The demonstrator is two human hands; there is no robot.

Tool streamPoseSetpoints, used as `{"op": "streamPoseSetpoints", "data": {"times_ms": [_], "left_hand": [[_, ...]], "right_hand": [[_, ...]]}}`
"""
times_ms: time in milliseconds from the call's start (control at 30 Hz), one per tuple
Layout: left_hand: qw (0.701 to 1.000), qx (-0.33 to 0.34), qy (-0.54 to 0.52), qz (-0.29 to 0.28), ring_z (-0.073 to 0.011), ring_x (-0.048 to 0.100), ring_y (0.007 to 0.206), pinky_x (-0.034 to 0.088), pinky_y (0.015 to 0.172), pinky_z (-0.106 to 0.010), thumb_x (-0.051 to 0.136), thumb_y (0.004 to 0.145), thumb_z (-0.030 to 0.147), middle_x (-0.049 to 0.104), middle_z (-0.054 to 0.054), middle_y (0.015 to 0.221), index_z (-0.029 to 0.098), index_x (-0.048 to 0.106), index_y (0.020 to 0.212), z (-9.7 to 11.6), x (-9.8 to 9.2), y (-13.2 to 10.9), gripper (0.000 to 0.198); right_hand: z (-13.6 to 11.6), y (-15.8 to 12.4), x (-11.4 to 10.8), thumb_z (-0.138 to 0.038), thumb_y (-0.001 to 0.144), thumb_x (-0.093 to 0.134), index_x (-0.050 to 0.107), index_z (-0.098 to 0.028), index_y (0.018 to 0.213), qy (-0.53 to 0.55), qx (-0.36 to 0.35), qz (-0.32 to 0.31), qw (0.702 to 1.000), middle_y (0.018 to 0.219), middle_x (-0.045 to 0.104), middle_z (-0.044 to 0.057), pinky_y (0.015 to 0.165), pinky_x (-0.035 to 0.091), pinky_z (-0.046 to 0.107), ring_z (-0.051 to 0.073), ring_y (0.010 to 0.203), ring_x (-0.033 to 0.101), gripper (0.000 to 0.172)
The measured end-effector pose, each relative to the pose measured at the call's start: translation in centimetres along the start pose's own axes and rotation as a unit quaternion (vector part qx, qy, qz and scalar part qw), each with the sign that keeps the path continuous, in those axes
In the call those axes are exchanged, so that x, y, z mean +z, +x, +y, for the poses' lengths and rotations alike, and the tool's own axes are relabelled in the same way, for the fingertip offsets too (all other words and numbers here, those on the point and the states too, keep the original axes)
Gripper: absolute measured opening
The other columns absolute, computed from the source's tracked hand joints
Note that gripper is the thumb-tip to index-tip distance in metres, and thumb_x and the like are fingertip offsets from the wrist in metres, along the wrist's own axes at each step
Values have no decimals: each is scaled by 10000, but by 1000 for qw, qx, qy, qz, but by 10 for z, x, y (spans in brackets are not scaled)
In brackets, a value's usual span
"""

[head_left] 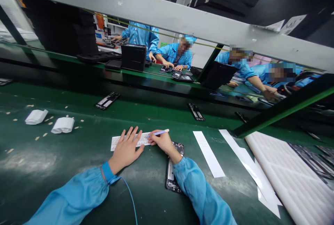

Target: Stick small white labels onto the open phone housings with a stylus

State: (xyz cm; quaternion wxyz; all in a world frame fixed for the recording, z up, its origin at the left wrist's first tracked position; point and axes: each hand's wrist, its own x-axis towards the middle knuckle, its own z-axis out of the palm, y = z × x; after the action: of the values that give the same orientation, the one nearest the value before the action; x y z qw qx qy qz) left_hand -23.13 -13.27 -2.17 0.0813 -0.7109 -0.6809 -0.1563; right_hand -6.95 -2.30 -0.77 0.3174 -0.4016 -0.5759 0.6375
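Observation:
My left hand [127, 149] lies flat with spread fingers on a white sheet of small stickers [116, 142], pressing it to the green bench. A blue wrist strap with a cord circles that wrist. My right hand [162, 142] pinches a light purple pen-shaped tool [159, 133] with a white end; its tip touches the right part of the sheet. Beneath my right wrist and sleeve lies an opened phone frame [171, 181], partly hidden, showing its board and inner parts.
Two crumpled white rolls [63, 125] and small tan scraps lie at left. Phone frames [107, 100] rest farther back. At right are a sticker strip [208, 153], white sheets [244, 159], a white foam tray [289, 173] and a green post [284, 108]. Co-workers sit beyond the shelf.

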Motion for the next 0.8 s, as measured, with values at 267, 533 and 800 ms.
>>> {"op": "streamPoseSetpoints", "data": {"times_ms": [267,533,800], "left_hand": [[1000,-2,9,-6,-336,320,1409,245,1137,-561,460,934,444,378,-108,1519,200,447,1442,0,0,1,564],[1000,-2,-2,1,-341,322,1407,242,1139,-562,461,932,448,384,-111,1516,196,449,1441,0,1,0,568],[1000,-2,-3,11,-336,325,1407,241,1142,-555,465,929,447,390,-106,1514,207,457,1436,0,1,-1,561]], "right_hand": [[3,1,-1,-340,618,755,693,-161,748,14,-2,-2,1000,585,709,23,514,582,263,199,553,710,230],[1,0,0,-304,634,739,702,-178,714,3,-7,-2,1000,604,719,13,513,577,256,187,546,704,154],[1,-2,0,-364,622,773,713,-186,716,12,-11,-11,1000,622,732,28,528,591,291,215,568,715,210]]}}
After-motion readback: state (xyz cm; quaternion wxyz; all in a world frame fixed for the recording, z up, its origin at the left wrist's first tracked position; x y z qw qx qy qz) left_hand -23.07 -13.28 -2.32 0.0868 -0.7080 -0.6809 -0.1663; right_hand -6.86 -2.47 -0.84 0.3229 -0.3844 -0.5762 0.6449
